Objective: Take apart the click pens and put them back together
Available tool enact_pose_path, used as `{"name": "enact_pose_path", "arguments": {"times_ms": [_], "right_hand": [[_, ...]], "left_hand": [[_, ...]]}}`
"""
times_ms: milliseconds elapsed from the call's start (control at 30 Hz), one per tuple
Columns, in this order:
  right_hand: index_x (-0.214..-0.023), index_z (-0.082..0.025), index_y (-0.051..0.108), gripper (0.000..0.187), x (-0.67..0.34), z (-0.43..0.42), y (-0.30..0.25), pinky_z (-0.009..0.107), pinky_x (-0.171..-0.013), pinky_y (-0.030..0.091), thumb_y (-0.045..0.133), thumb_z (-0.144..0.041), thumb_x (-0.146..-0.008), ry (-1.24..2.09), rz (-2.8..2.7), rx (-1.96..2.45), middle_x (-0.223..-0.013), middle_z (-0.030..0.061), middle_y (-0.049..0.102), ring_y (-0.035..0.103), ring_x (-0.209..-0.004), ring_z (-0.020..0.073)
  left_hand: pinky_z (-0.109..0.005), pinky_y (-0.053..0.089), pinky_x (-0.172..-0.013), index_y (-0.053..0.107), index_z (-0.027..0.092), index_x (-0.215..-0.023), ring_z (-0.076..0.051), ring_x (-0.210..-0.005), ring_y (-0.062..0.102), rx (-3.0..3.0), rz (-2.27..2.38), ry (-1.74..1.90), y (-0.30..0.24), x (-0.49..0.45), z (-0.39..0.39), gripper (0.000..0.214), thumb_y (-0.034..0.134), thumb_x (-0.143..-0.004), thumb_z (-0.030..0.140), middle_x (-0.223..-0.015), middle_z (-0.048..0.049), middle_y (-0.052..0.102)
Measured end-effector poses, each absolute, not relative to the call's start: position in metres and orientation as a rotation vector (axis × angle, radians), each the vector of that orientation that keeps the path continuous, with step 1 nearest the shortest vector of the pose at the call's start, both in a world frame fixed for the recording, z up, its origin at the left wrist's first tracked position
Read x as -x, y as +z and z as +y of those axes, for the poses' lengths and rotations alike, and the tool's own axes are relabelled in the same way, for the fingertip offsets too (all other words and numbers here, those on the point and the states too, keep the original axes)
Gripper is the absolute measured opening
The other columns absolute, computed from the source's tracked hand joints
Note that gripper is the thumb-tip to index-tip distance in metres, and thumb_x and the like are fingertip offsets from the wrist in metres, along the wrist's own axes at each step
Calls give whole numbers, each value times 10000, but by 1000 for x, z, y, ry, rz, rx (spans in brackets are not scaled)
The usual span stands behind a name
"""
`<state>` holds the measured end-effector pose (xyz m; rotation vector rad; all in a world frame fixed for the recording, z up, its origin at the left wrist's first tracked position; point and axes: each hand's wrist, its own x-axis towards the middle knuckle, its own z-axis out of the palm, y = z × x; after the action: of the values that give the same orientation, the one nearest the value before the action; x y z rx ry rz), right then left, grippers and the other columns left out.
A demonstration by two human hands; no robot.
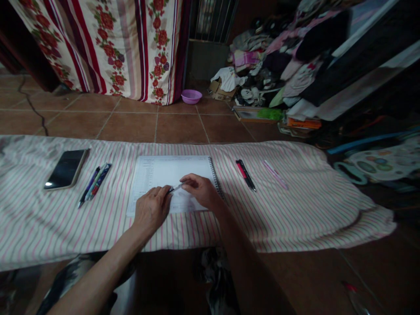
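Note:
A spiral notebook (179, 168) lies open on the striped cloth in front of me, with printed lines along its left side and top. My left hand (151, 208) rests on its lower left part, fingers closed around the dark end of a slim pen (177, 187). From the other side, my right hand (201, 189) pinches the pen's lighter end between thumb and fingers. The pen is held roughly level, just above the page or touching it; I cannot tell which. Both ends are partly hidden by my fingers.
Left of the notebook lie several pens (94, 185) and a phone (65, 169). To its right are a red and black pair of pens (246, 175) and a pink-white pen (274, 174). Beyond the cloth stand a purple basin (191, 96) and piled clothes (278, 61).

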<state>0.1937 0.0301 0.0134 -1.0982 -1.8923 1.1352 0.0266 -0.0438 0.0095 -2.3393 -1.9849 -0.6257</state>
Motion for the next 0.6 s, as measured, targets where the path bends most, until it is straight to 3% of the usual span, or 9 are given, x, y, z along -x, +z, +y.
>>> {"name": "enact_pose_path", "arguments": {"times_ms": [300,600], "right_hand": [[-828,-164,651,122,-193,30,15,220,-606,442,573,-182,-735,1179,-1852,1127,-699,8,653,594,-653,118],[-802,-165,660,111,-193,30,16,224,-628,433,578,-204,-739,1171,-1863,1105,-728,9,664,590,-672,117]], "left_hand": [[-277,449,-627,563,173,-1016,-189,-768,614,2345,-1992,-673,10,-26,-43,248,397,-881,299,-854,-55,670],[-279,448,-630,572,171,-1018,-192,-770,612,2337,-1979,-683,8,-26,-44,259,403,-882,313,-845,-56,666]]}}
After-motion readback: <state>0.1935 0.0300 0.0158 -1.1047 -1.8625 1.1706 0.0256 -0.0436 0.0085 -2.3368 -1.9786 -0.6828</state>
